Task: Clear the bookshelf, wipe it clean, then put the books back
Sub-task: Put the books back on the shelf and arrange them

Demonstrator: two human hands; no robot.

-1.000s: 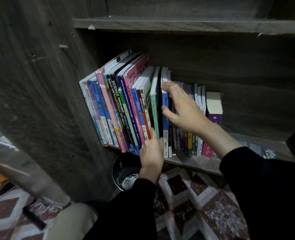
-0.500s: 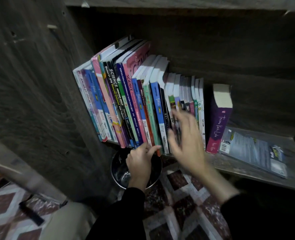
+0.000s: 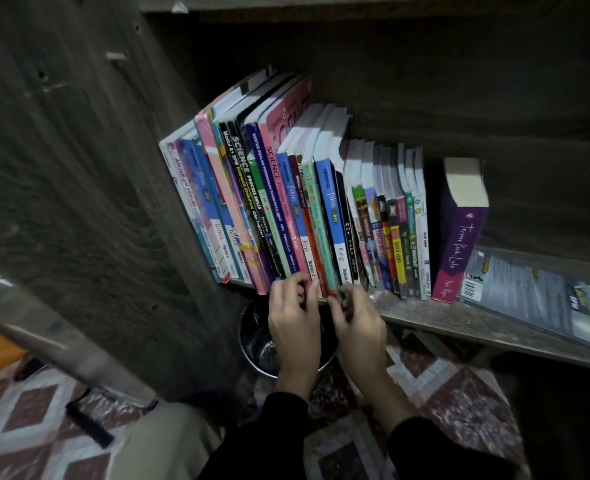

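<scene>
Fingers (image 3: 284, 289) of the left hand (image 3: 295, 323) and right hand (image 3: 357, 327) curl round the bottom spine ends of mid-row books (image 3: 317, 230), seemingly to pull a bundle clear; the row stands on the shelf (image 3: 459, 317), leaning left against its side panel (image 3: 113, 202) for support.

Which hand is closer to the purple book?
Right. The right hand is at the foot of the row of books, left of the purple book; the left hand is beside it, farther left.
</scene>
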